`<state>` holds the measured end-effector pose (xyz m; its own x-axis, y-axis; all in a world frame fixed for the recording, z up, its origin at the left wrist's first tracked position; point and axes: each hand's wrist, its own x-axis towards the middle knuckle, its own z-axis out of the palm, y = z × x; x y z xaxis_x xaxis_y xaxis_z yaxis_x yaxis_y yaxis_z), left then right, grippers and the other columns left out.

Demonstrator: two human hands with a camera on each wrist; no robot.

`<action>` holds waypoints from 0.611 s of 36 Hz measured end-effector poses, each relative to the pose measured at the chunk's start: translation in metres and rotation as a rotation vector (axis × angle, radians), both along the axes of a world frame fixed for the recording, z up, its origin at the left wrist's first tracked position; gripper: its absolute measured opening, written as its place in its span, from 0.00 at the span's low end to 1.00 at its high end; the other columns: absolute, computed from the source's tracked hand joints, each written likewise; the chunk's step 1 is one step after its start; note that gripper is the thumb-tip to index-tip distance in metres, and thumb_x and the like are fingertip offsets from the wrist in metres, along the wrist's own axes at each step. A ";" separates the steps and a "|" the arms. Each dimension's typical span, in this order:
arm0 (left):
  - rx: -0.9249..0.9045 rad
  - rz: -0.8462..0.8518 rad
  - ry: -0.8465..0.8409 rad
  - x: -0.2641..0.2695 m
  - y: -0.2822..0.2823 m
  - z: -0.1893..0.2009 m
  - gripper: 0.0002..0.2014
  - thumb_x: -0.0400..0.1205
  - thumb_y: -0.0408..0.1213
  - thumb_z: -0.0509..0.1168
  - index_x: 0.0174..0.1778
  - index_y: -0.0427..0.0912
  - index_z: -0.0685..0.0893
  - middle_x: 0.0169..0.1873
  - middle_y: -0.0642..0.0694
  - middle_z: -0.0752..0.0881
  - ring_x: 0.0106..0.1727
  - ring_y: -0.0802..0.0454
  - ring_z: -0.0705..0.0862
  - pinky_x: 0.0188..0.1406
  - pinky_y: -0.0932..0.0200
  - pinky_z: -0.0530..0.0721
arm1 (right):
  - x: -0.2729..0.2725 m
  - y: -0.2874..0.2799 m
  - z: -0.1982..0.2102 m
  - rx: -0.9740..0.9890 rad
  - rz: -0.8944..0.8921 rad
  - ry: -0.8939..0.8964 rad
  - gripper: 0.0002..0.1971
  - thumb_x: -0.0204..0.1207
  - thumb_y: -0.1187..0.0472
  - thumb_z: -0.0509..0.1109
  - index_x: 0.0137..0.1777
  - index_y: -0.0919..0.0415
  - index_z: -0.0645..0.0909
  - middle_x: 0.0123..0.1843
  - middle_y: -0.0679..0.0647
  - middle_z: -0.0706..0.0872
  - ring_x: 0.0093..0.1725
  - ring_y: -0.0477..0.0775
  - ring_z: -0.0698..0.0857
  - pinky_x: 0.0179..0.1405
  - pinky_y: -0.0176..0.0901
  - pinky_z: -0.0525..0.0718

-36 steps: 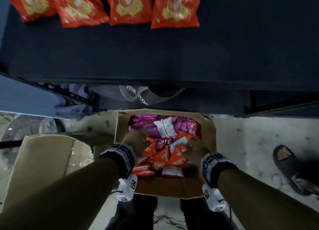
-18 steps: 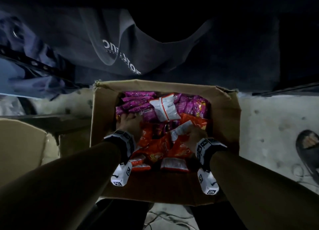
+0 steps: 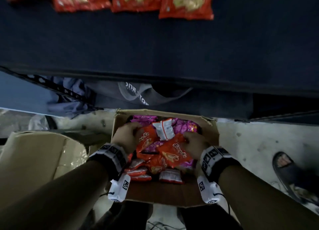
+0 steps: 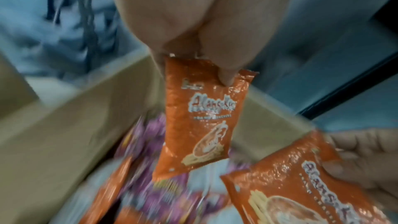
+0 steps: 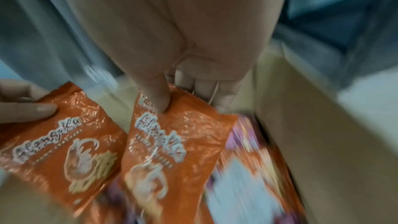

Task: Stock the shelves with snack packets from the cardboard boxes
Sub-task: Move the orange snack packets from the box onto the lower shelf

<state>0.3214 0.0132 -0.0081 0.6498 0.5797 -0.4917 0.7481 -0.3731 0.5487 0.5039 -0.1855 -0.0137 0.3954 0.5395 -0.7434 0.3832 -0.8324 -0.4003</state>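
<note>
left hand (image 3: pixel 127 138): pinches an orange prawn cracker packet (image 4: pixel 200 117) by its top edge, thumb on the front, so it hangs free above the box.
right hand (image 3: pixel 193 146): grips a second orange packet (image 5: pixel 170 151) the same way, by the upper seam.
cardboard box (image 3: pixel 162 193): on the floor just below the dark shelf (image 3: pixel 155 48); purple packets (image 3: pixel 184 128) and more orange ones lie loose inside.
shelf row: larger red bags (image 3: pixel 186 3) lie along the back; the front is bare, likely where these go.
change: half a second ago both hands were down among the packets; now each has one lifted, and the head view is tipped up to the shelf.
</note>
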 end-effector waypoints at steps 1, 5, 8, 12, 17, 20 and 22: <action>0.016 -0.002 -0.039 0.003 0.003 0.016 0.06 0.86 0.42 0.69 0.56 0.51 0.90 0.49 0.53 0.90 0.53 0.49 0.87 0.56 0.58 0.79 | 0.004 0.005 0.015 0.024 0.030 -0.019 0.07 0.81 0.59 0.72 0.57 0.54 0.86 0.50 0.50 0.88 0.52 0.54 0.88 0.45 0.36 0.75; 0.013 -0.020 -0.130 0.014 0.022 0.076 0.03 0.86 0.47 0.67 0.48 0.58 0.85 0.43 0.59 0.88 0.47 0.55 0.86 0.51 0.59 0.80 | 0.018 0.025 0.079 0.119 0.112 -0.124 0.14 0.83 0.58 0.69 0.68 0.53 0.85 0.62 0.51 0.89 0.60 0.52 0.85 0.49 0.33 0.75; 0.035 -0.028 -0.195 0.021 0.035 0.119 0.08 0.85 0.54 0.64 0.41 0.60 0.81 0.35 0.58 0.87 0.40 0.57 0.85 0.45 0.55 0.82 | 0.028 0.043 0.125 0.166 0.123 -0.064 0.11 0.84 0.59 0.67 0.64 0.54 0.84 0.60 0.55 0.89 0.60 0.57 0.87 0.59 0.44 0.81; 0.026 -0.034 -0.270 0.030 0.052 0.173 0.08 0.87 0.49 0.65 0.42 0.56 0.81 0.33 0.55 0.87 0.38 0.56 0.85 0.43 0.54 0.82 | 0.048 0.061 0.185 0.244 0.116 -0.015 0.03 0.84 0.57 0.67 0.49 0.53 0.81 0.51 0.50 0.89 0.52 0.54 0.88 0.55 0.49 0.84; -0.029 -0.026 -0.331 0.035 0.068 0.219 0.07 0.88 0.45 0.65 0.44 0.53 0.82 0.36 0.59 0.88 0.38 0.62 0.86 0.41 0.58 0.83 | 0.075 0.073 0.245 0.422 0.013 0.152 0.04 0.84 0.62 0.71 0.48 0.51 0.83 0.47 0.52 0.92 0.47 0.54 0.92 0.52 0.56 0.90; -0.014 0.008 -0.343 0.040 0.076 0.239 0.09 0.89 0.46 0.64 0.44 0.50 0.81 0.36 0.53 0.88 0.37 0.56 0.85 0.41 0.55 0.82 | 0.092 0.077 0.265 0.522 -0.132 0.206 0.03 0.84 0.65 0.71 0.52 0.57 0.83 0.50 0.58 0.93 0.50 0.60 0.92 0.52 0.56 0.91; -0.024 0.062 -0.352 0.043 0.083 0.248 0.09 0.90 0.46 0.63 0.44 0.49 0.81 0.36 0.50 0.87 0.37 0.54 0.85 0.43 0.51 0.83 | 0.105 0.080 0.269 0.574 -0.220 0.157 0.05 0.84 0.65 0.71 0.51 0.54 0.83 0.51 0.61 0.92 0.50 0.62 0.92 0.53 0.59 0.90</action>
